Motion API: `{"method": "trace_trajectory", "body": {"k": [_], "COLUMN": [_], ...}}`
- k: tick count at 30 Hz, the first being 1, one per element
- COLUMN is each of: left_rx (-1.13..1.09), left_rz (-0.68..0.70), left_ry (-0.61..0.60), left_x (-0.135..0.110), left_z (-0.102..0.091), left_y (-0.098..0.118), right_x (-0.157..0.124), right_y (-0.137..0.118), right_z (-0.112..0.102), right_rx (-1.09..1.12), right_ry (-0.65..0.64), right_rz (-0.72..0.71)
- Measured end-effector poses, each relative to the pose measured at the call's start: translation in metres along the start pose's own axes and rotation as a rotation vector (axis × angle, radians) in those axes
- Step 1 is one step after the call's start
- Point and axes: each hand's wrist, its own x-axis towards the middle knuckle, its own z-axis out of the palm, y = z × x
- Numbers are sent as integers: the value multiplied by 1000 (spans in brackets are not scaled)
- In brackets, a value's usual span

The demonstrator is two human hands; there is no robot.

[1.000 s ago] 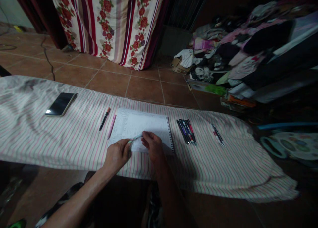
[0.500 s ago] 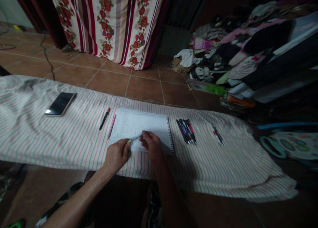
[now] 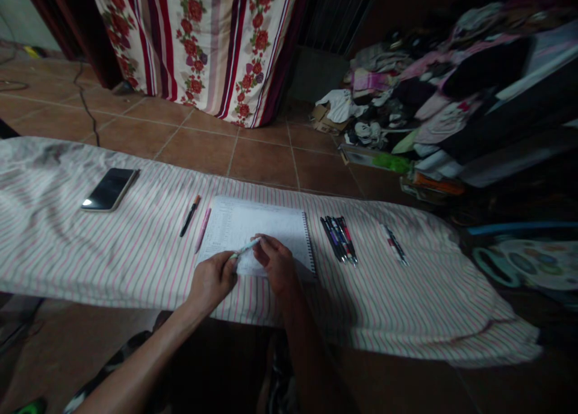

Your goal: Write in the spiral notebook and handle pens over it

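A slim light-blue pen slants above a spiral notebook that lies open with writing on its page. My left hand is closed around the pen's lower end. At the upper end, the fingertips of my right hand are pinched on the pen. A pink pen lies along the notebook's left edge, with an orange-and-black marker beyond it. Right of the spiral binding, several pens rest in a bunch. Farther right lies a small pair of pens.
A smartphone lies on the left of the striped cloth covering the low surface. Behind it hangs a floral curtain. A heap of clothes stands at the back right, and a patterned plastic chair at the right.
My right fingers have shifted slightly up along the pen's upper end, and more of the pen shows between my hands. My left hand has barely moved.
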Motion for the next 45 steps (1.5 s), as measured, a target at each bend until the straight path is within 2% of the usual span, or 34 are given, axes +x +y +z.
{"method": "trace_trajectory", "body": {"k": [2,5,10,20,25,36,45], "left_rx": [19,38,17,-51,-32,101,220], "left_rz": [2,20,15,-31,-17,34,82], "left_ry": [11,14,-1,-12,-24,-18,-6], "left_x": [0,-1,-1,-1,-1,-1,-1], "left_z": [0,1,1,0,0,2,2], "left_y": [0,0,0,1,1,0,0], "right_x": [-1,-1,1,1,1,10,15], "right_y": [0,0,1,-1,-1,7,13], "right_z": [0,-1,-2,-1,-1,-5,-10], "right_rx": [21,-77,-192,-10,-35,-150,-131], "right_ry": [7,79,155,17,56,161,155], "right_rz": [23,44,-28,-45,7,-49,-68]}}
